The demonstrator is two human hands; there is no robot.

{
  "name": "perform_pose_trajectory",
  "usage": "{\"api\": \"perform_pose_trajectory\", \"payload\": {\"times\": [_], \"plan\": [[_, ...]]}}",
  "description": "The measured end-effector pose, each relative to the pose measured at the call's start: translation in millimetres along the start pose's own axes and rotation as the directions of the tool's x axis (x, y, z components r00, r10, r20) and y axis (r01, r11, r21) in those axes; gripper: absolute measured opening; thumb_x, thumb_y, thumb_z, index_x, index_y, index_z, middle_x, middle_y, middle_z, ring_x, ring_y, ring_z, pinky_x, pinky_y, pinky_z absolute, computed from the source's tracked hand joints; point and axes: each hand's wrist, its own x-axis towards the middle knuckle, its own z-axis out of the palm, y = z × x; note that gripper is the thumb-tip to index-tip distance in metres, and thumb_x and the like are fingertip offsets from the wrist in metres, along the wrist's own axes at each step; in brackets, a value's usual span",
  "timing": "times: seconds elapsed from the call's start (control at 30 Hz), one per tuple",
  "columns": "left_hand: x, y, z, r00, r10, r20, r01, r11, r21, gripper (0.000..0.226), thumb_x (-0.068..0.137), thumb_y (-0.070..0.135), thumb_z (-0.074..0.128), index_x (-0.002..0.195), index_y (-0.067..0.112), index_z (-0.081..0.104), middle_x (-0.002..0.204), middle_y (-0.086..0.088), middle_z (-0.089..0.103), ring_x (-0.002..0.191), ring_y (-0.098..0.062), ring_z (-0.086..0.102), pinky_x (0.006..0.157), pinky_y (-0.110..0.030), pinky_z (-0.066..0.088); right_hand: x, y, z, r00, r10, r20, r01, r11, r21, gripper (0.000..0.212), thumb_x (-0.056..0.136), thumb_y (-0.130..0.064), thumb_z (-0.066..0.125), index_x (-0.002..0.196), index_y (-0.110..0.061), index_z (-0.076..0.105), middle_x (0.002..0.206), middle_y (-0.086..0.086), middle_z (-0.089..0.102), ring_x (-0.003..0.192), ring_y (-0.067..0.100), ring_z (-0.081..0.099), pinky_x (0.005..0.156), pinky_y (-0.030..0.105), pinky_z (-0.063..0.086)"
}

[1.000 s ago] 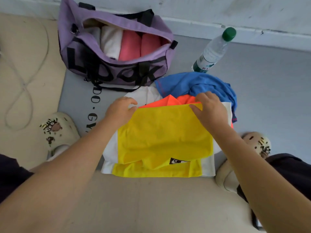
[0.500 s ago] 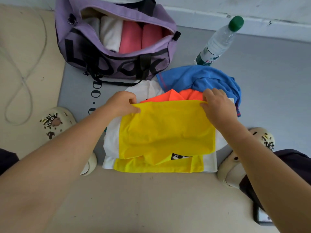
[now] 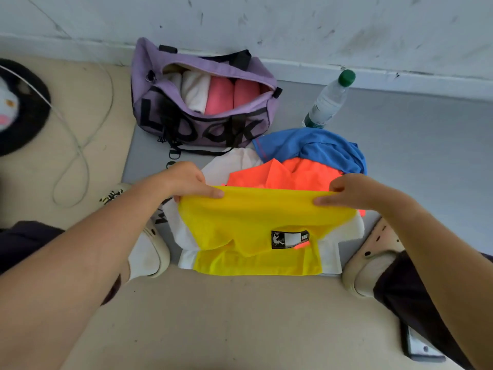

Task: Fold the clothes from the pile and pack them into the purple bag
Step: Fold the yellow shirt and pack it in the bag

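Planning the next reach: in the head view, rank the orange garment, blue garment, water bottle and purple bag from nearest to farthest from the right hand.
From the right hand:
1. Orange garment, just beyond the hand, to its left.
2. Blue garment, behind the orange one.
3. Water bottle, upright near the wall.
4. Purple bag, far left by the wall.

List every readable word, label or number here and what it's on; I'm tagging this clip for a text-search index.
"LOOK", large black letters on the side of the purple bag.
Black letters on the grey mat by the bag: only fragments like "DO" show, the rest hidden.
Black-and-white tag on the yellow garment: too small to read.
Label on the water bottle: too blurred to read.
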Motion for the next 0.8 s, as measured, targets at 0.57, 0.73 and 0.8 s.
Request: {"api": "perform_pose_trajectory", "payload": {"times": [0.57,0.73,0.8], "plan": [[-170.5,99.5,-165.2,0.406,0.377,-0.832,-0.254,0.922,0.294,0.061,0.065,0.079,0.052,0.058,0.019,0.048,0.058,0.002,0.048,0.060,-0.023,0.049,0.051,-0.033,0.027,-153.0,-69.8,-175.5,0.450,-0.154,-0.879,0.215,0.975,-0.060,0.067,0.077,-0.062,0.067,0.112,-0.007,0.055,0.109,0.017,0.057,0.106,0.034,0.051,0.088,0.040,0.040],[-160.4,83.1,-98.5,0.489,0.264,-0.831,-0.223,0.959,0.173,0.069,0.069,0.081,0.045,0.055,0.014,0.048,0.052,0.000,0.049,0.054,-0.022,0.049,0.049,-0.034,0.031,-151.0,-62.0,-119.3,0.558,-0.022,-0.830,0.097,0.995,0.039,0.056,0.085,-0.064,0.055,0.096,-0.009,0.059,0.088,0.017,0.063,0.085,0.037,0.060,0.065,0.037,0.039],[-144.1,66.7,-51.9,0.499,0.182,-0.848,-0.211,0.974,0.085,0.072,0.074,0.081,0.041,0.055,0.012,0.043,0.050,0.000,0.044,0.050,-0.020,0.045,0.048,-0.033,0.031,-137.4,-58.1,-76.5,0.581,0.071,-0.811,0.027,0.994,0.107,0.052,0.089,-0.060,0.051,0.088,-0.008,0.059,0.080,0.022,0.064,0.079,0.040,0.061,0.060,0.035,0.037]]}}
